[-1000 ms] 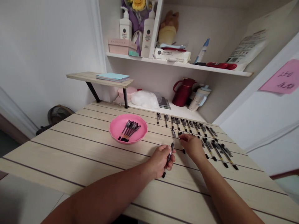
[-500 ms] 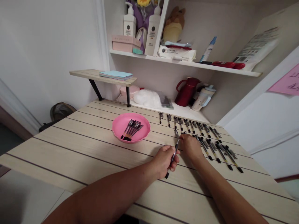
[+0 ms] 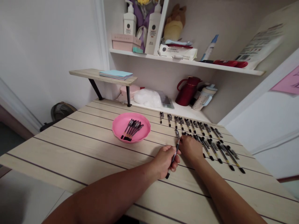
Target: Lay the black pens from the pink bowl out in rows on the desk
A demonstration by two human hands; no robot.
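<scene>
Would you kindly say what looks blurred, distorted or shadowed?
Head view: a pixelated patch between the white bundle and red jug; head view: soft shadow on the table beside the right forearm; head view: the upper-right package looks stretched, print blurred.

White shelving (image 3: 198, 64) rises behind the slatted table (image 3: 93, 149).

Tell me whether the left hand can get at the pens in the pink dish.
Likely yes: the way to the pens in the shallow pink dish looks open, but the left hand holds another pen.
</scene>
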